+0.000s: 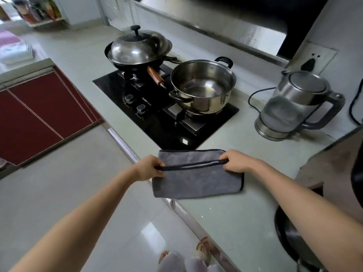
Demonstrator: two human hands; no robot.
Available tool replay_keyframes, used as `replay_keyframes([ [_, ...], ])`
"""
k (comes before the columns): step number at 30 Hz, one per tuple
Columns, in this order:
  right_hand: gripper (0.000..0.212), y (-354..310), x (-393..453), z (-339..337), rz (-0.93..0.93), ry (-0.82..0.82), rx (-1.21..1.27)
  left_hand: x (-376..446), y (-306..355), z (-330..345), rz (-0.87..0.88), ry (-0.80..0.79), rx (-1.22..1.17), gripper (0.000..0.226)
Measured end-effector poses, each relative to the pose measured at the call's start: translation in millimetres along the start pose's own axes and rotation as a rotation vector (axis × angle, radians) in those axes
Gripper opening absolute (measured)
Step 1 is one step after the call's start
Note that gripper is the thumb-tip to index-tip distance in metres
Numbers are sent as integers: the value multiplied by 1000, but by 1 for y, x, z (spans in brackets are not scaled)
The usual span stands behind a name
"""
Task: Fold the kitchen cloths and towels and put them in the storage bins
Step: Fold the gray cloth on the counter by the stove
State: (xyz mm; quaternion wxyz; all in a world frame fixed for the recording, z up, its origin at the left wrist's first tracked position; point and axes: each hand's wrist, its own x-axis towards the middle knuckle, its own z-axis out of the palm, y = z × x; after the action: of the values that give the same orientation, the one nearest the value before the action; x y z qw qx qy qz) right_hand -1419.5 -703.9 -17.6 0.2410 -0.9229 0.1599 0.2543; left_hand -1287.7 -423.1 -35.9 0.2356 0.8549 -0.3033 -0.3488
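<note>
Hands pinch grey cloth edge.

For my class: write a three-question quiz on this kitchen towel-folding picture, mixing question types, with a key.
1. True or false: both hands pinch the grey towel by its black-trimmed edge.
2. Which vessel on the gas hob has its lid on? A. the wok B. the steel pot
3. Fill in: the kettle stands to the ___ of the hob.

Key: 1 true, left hand and right hand each hold an end; 2 A; 3 right.
</note>
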Motion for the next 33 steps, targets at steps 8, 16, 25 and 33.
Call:
replay_keyframes([
  [8, 8, 25, 53, 13, 172, 219, 3, 54, -1, 11, -195, 375, -41, 11],
  [16, 21, 33, 78, 14, 182, 244, 17, 83, -15, 16, -253, 421, -74, 13],
  [25, 22, 16, 84, 34, 261, 381, -91, 83, -19, 32, -287, 465, -14, 18],
  [33, 18, 19, 77, 39, 213, 517, -78, 71, -14, 41, -209, 586, -51, 12],
])
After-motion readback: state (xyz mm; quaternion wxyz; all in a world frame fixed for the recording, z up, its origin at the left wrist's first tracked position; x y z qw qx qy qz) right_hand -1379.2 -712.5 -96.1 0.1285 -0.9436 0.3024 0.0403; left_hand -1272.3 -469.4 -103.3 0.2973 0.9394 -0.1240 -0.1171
